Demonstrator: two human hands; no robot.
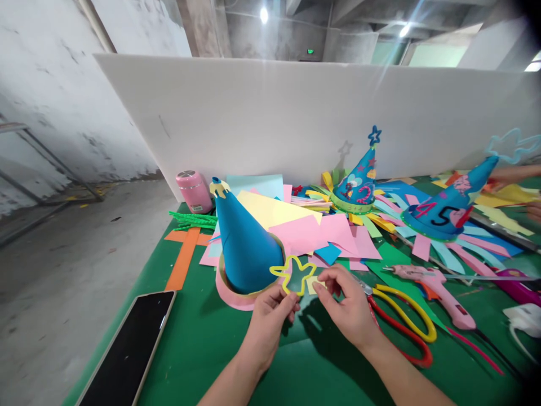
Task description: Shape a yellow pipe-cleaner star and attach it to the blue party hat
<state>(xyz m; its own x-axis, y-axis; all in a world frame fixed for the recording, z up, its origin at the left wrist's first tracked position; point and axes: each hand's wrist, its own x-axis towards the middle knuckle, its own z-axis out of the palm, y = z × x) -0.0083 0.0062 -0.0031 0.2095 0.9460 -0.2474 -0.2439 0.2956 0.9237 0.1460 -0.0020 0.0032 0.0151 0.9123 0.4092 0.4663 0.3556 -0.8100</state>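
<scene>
My left hand (270,313) pinches the stem of a yellow pipe-cleaner star (293,274), held upright just above the green table. Close to its right, my right hand (347,304) pinches a small pale yellow paper scrap (313,284) between thumb and fingertips. Just behind the star stands a plain blue paper cone hat (243,242) with a pink brim and a yellow tip. Red and yellow scissors (406,327) lie under and to the right of my right hand.
A dark phone (127,352) lies at the table's left front edge (127,316). Pink glue gun (435,287), two decorated blue hats (359,183) (448,206), coloured paper sheets (313,231), a pink bottle (193,192) and green pipe cleaners (192,221) fill the back. Another person's hand (507,175) is at far right.
</scene>
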